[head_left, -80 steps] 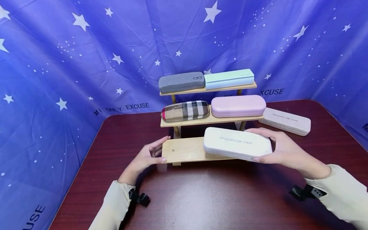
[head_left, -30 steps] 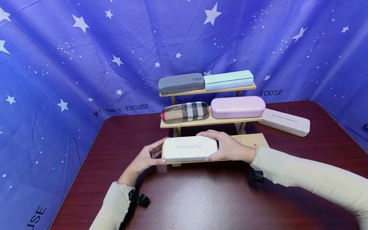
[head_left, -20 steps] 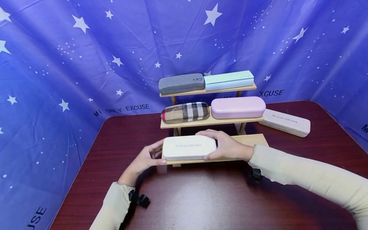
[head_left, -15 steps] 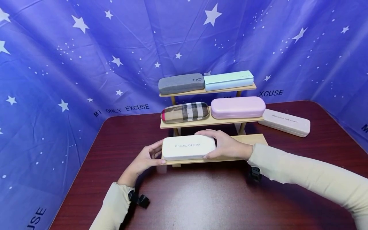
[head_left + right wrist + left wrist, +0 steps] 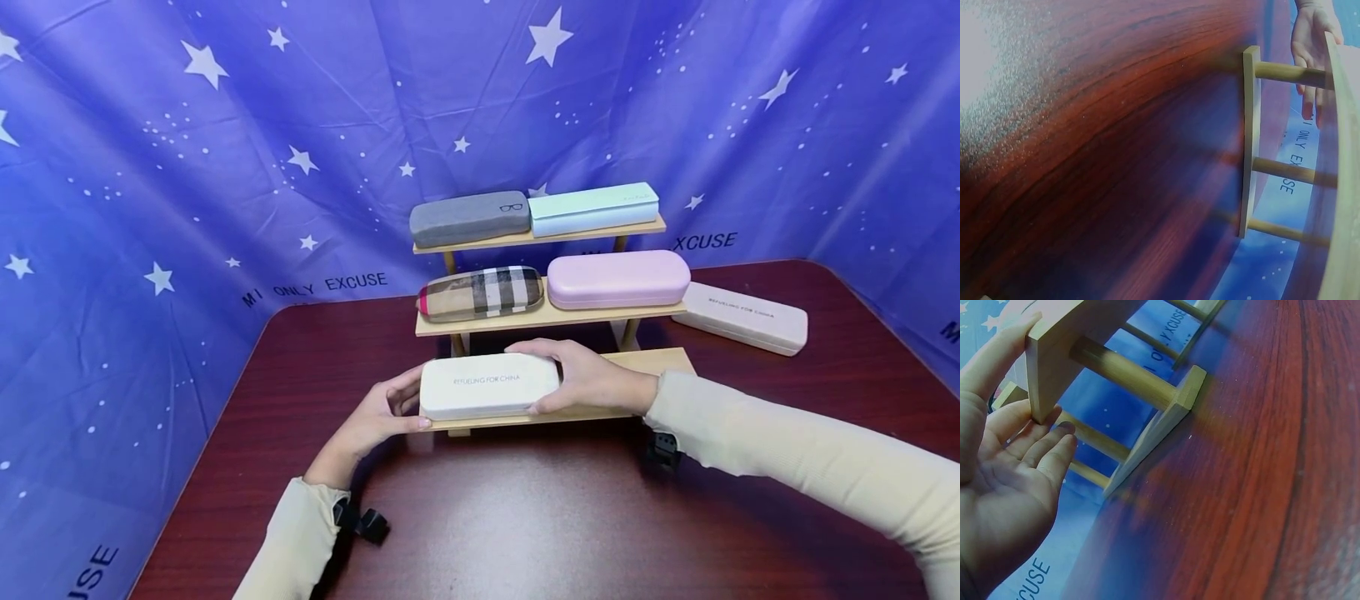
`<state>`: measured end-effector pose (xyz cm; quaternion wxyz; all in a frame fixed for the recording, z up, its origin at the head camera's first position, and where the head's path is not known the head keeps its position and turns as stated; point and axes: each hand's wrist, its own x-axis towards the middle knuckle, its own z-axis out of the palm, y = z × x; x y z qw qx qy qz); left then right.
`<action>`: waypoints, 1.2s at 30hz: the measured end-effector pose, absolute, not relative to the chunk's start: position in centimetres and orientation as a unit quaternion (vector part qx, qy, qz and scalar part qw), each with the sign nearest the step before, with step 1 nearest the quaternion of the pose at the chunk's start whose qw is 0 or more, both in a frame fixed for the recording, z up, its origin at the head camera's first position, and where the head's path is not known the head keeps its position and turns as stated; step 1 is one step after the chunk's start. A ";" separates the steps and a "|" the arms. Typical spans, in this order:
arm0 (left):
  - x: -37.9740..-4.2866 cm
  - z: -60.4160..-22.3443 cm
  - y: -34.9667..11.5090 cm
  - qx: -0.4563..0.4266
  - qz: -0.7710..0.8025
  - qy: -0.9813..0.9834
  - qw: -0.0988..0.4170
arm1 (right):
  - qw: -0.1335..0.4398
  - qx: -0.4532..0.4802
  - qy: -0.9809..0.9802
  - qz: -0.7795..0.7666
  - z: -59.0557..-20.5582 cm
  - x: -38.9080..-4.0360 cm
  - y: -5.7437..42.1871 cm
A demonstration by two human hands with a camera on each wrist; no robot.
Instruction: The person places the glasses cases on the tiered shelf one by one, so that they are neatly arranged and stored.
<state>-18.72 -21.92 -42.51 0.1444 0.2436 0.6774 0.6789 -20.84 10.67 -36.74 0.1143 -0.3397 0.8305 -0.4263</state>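
Observation:
My right hand (image 5: pixel 588 377) grips the right end of a white glasses case (image 5: pixel 480 388) lettered "REFUELING FOR CHINA". The case lies on the left half of the lowest board (image 5: pixel 651 362) of a three-tier wooden display stand. With thumb at the front edge and fingers at the back, my left hand (image 5: pixel 378 417) holds the left end of that board; the left wrist view shows its fingers (image 5: pixel 1054 456) partly under the wood. A plaid glasses case (image 5: pixel 483 293) and a pink glasses case (image 5: pixel 618 279) occupy the middle tier.
On the top tier sit a grey glasses case (image 5: pixel 470 218) and a mint-green one (image 5: pixel 594 208). Another pale case (image 5: pixel 745 317) lies on the dark red table (image 5: pixel 510 517), right of the stand. A blue star-printed cloth (image 5: pixel 337 125) hangs behind.
My right hand has brought the white glasses case leftward along the lowest board, from its right half to its left end. The left hand has stayed in place.

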 end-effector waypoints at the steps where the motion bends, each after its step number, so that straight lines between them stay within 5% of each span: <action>1: -18.7 -42.5 -21.9 0.242 0.680 0.677 0.145 | 0.117 -0.338 0.829 -0.429 -36.7 -20.8 10.7; 24: -18.5 -42.4 -22.2 0.239 0.683 0.676 0.141 | 0.126 -0.347 0.783 -0.501 -35.0 -20.4 14.8; 36: -18.6 -42.5 -21.8 0.234 0.677 0.682 0.149 | 0.050 -0.439 0.761 -0.475 -33.5 -19.9 21.3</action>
